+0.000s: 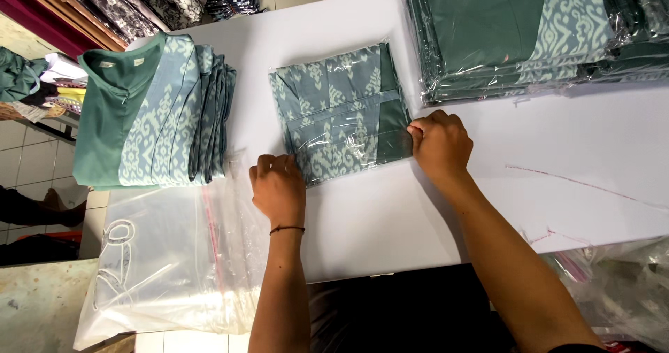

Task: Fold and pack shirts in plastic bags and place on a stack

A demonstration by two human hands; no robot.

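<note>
Two hands, left hand (277,186), right hand (439,144), pinching bagged green shirt (340,112)

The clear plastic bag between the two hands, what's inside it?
Inside the clear plastic bag lies a folded green garment with a pale patterned panel, resting on the white table. Only its top face shows; the layers folded beneath are hidden.

A folded green shirt (340,109) with a light pattern sits inside a shiny clear bag. It lies flat in the middle of the white table (390,213). The bag looks a bit crinkly.
</note>
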